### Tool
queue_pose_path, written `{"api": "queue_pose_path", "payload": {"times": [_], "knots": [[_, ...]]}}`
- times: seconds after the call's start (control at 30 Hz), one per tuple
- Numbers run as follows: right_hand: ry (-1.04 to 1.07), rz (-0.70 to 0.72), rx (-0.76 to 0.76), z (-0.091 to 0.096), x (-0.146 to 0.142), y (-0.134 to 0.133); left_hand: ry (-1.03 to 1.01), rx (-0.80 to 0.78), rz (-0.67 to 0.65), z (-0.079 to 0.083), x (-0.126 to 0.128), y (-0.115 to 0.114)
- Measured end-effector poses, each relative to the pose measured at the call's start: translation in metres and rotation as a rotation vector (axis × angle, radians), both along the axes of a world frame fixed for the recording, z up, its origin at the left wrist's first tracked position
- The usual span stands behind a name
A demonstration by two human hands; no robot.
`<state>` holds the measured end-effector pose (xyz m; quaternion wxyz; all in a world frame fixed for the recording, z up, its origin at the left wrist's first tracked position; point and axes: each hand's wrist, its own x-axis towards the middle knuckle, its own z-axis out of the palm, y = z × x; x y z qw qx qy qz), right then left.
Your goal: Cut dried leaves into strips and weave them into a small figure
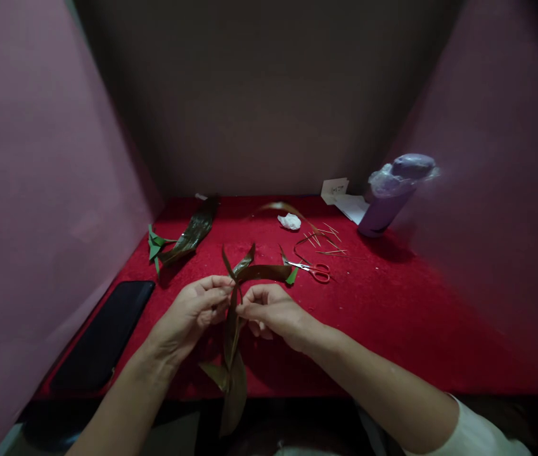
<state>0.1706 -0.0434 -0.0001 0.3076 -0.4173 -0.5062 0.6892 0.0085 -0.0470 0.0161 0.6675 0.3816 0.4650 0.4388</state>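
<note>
Near the front edge of the red cloth, my left hand (206, 303) pinches a bundle of long brownish-green leaves (232, 326) between thumb and fingers. My right hand (271, 310) grips the same leaves from the other side, thumb and index finger pressed together. The strips cross between the two hands; one broad leaf end bends off to the right, and the lower ends hang over the table edge. Just past my right hand lie red-handled scissors (319, 273), blades pointing left, beside a small green leaf piece (292, 275).
Several toothpicks (333, 233) and a thin brown strip lie beyond the scissors. A crumpled white tissue (289, 221) is at the back. Dark and green leaves (195, 229) lie back left, a black case (107, 335) front left. A purple container (386, 206) leans by the right wall near white papers (352, 207).
</note>
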Motion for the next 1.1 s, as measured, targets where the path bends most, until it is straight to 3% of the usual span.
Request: {"api": "queue_pose_path", "payload": {"times": [0.13,0.23,0.33,0.47,0.67,0.83,1.1], "knots": [[-0.052,0.103,0.031,-0.005,-0.001,-0.001,0.152,0.138,0.050,0.000,0.002,0.002],[-0.046,0.014,0.124,-0.002,-0.002,0.000,0.276,0.175,0.072,0.001,0.004,0.002],[0.106,-0.112,0.226,0.006,-0.001,0.003,0.366,0.210,0.076,0.005,0.009,0.000],[0.162,-0.107,0.178,0.012,0.003,0.007,0.396,0.242,0.051,0.007,0.012,-0.004],[0.158,-0.102,0.111,0.003,0.002,0.009,0.287,0.206,0.031,0.003,0.010,-0.006],[0.067,-0.143,0.073,-0.002,0.002,0.012,0.078,0.183,0.013,0.002,0.005,-0.007],[-0.182,-0.222,0.241,-0.024,0.008,0.025,-0.197,0.149,0.003,0.013,-0.006,-0.018]]}}
